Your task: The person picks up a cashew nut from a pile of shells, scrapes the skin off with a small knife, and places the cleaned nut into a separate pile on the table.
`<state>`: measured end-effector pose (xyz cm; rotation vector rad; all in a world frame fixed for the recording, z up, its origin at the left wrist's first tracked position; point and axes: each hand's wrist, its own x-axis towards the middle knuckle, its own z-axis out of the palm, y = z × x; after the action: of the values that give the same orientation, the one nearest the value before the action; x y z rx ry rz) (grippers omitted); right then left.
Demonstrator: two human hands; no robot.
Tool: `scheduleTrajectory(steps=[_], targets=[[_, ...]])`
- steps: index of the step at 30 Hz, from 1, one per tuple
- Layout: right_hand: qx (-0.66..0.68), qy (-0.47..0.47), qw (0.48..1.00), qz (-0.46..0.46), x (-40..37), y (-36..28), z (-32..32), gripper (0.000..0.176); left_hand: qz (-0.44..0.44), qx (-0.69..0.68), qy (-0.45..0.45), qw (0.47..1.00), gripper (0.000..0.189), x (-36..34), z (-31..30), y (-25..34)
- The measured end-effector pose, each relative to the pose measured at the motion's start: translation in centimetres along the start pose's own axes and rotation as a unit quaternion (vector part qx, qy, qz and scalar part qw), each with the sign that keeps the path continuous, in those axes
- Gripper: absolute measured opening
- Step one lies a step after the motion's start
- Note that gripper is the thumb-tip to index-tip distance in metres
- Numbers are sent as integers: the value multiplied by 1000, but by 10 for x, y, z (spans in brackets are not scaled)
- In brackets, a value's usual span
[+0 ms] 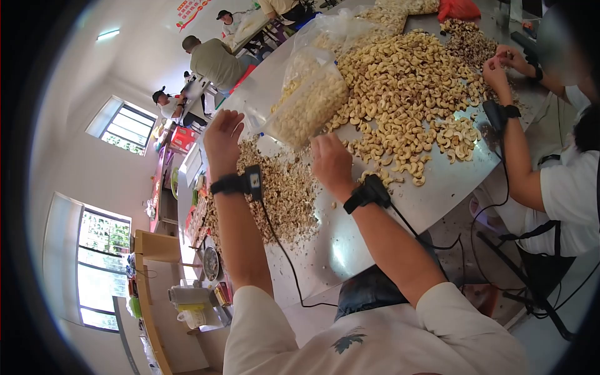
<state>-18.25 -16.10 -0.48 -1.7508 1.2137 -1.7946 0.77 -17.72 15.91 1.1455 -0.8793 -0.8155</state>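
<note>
A clear plastic bag (310, 103) of pale cashews lies on its side on the metal table, its loose left end between my hands. My left hand (224, 140) is raised beside that end, fingers loosely bent and slightly apart, with nothing visible in them. At the bag's near lower edge, my right hand (332, 164) has its fingers closed, pinching the plastic; the fingertips are partly hidden. Below and between my hands spreads a pile of small brownish nut pieces (281, 187). A large heap of whole cashews (400, 87) lies to the right of the bag.
Across the table's right side, another person's hands (500, 69) work near a darker nut pile (465, 40). More filled bags (390, 15) and a red bag (459, 9) lie at the far end. Cables (284, 256) run from my wrist straps. Other people sit at tables behind.
</note>
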Motion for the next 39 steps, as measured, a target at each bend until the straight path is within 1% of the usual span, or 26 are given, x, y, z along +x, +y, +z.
scheduleTrajectory(steps=[3, 4, 6, 8, 9, 10, 13, 14, 16, 19, 21, 22, 25, 26, 28, 29, 30, 31, 33, 35, 37, 39], targets=[[126, 32, 988, 83, 18, -3, -10, 18, -12, -76, -57, 995, 16, -46, -15, 8], [146, 51, 984, 88, 25, -4, -16, 24, -20, -103, -81, 991, 15, -59, -21, 4], [232, 9, 956, 176, 38, -3, -34, 27, -46, -154, -125, 979, 14, -90, -25, -7], [317, -25, 915, 250, 55, -30, -75, 28, -77, -165, -126, 975, 16, -114, -35, -22], [285, -41, 927, 240, 63, -38, -89, 26, -88, -169, -126, 974, 16, -124, -41, -28], [256, -56, 937, 231, 68, -41, -101, 24, -93, -167, -148, 970, 16, -134, -42, -32], [151, -104, 970, 162, 76, -39, -131, 21, -136, -155, -169, 964, 16, -147, -59, -52], [82, -137, 975, 154, 70, -38, -140, 20, -148, -169, -167, 960, 17, -151, -63, -57], [-55, -209, 967, 132, 60, -37, -150, 18, -164, -176, -147, 959, 17, -158, -68, -64], [-70, -308, 948, 50, 15, -20, -132, 18, -176, -195, -127, 957, 16, -164, -83, -73], [-111, -349, 927, 86, -10, -24, -120, 18, -173, -206, -128, 955, 16, -165, -90, -76], [-134, -365, 916, 104, -17, -26, -116, 18, -176, -213, -113, 955, 15, -166, -92, -77], [-232, -299, 923, 72, -27, -14, -110, 20, -170, -228, -106, 953, 17, -173, -100, -78], [-229, -307, 921, 73, -29, -11, -109, 21, -175, -244, -73, 951, 17, -176, -99, -77], [-222, -321, 918, 70, -27, -5, -109, 21, -180, -253, -88, 946, 16, -176, -105, -83], [-238, -321, 915, 53, -29, -3, -108, 21, -182, -257, -96, 944, 16, -175, -107, -86], [-254, -322, 912, 35, -30, -1, -107, 21, -189, -252, -81, 946, 16, -175, -106, -86], [-267, -321, 909, 14, -30, 0, -104, 21, -186, -249, -97, 946, 17, -175, -106, -88], [-280, -344, 896, 24, -28, -3, -101, 17, -164, -233, -127, 950, 17, -176, -109, -94], [-247, -332, 910, -31, -33, 13, -96, 25, -143, -184, -132, 963, 18, -177, -107, -96], [-206, -321, 924, -17, -27, -4, -86, 23, -178, -210, -107, 955, 14, -180, -101, -91], [-88, -357, 928, 57, -19, -22, -65, 20, -190, -211, -103, 953, 11, -181, -98, -92]])
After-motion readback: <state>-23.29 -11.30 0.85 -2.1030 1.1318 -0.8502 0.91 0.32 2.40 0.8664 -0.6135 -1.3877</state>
